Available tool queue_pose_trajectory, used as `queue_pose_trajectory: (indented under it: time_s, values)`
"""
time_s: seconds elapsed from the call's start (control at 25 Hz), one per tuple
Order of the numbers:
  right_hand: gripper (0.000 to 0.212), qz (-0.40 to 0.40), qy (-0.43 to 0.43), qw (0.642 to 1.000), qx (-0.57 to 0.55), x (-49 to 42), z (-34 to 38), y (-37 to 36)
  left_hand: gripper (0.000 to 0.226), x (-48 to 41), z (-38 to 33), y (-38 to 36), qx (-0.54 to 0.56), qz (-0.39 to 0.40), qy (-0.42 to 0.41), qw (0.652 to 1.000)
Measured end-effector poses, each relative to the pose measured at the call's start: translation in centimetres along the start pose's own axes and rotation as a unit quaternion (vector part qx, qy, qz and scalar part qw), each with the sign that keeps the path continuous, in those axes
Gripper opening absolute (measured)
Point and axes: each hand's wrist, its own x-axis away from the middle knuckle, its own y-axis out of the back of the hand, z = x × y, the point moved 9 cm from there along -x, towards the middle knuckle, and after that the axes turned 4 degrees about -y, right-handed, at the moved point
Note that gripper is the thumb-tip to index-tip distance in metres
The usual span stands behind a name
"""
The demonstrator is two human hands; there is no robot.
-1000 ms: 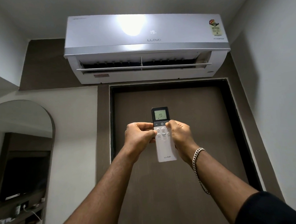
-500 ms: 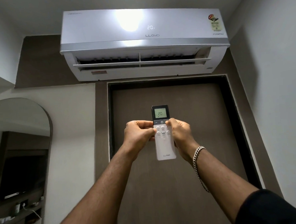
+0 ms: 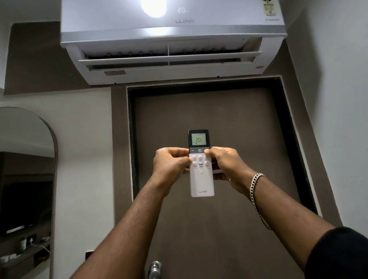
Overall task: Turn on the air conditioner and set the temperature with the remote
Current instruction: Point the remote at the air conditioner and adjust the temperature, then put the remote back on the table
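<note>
A white remote (image 3: 201, 182) with a dark top and a lit screen reading 20 is held upright in front of me, pointing up. My left hand (image 3: 171, 164) grips its left edge, thumb on the left buttons. My right hand (image 3: 226, 165) grips the right edge, thumb tip at the upper right button beside the power key. High on the wall hangs the white air conditioner (image 3: 173, 33), its flap open and its front panel showing 20.
A dark brown door (image 3: 209, 108) stands straight ahead below the unit, with a metal handle (image 3: 154, 271) low down. An arched mirror (image 3: 21, 190) is on the left wall. A plain white wall (image 3: 343, 109) is close on the right.
The number on the remote and on the unit went from 19 to 20. My view has tilted down, so the unit sits higher in frame. Both hands keep their hold.
</note>
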Motion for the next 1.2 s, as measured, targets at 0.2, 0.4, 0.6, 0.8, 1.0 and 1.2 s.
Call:
queue_pose_trajectory:
  time_s: [0.2,0.4,0.6,0.8,1.0,1.2]
  values:
    - [0.032,-0.021,-0.058,0.997,0.055,0.9,-5.6,3.3,0.014,2.2,4.8,-4.2,0.010,0.032,0.062,0.997]
    - [0.031,-0.061,-0.149,0.984,0.076,4.5,-15.3,8.8,0.025,6.8,13.2,-11.8,0.040,0.087,0.165,0.982]
    - [0.023,-0.117,-0.272,0.951,0.095,11.9,-28.3,15.7,0.024,17.2,23.7,-22.0,0.076,0.133,0.289,0.945]
    - [0.023,-0.202,-0.390,0.895,0.074,23.6,-41.4,23.9,0.021,30.7,30.2,-33.5,0.074,0.220,0.366,0.901]
    - [0.019,-0.284,-0.502,0.815,0.048,39.9,-53.3,32.1,0.017,48.1,35.5,-45.0,0.052,0.337,0.441,0.830]
    - [0.019,-0.361,-0.595,0.718,-0.021,58.6,-63.0,37.0,0.019,67.2,39.4,-54.6,0.036,0.467,0.483,0.740]
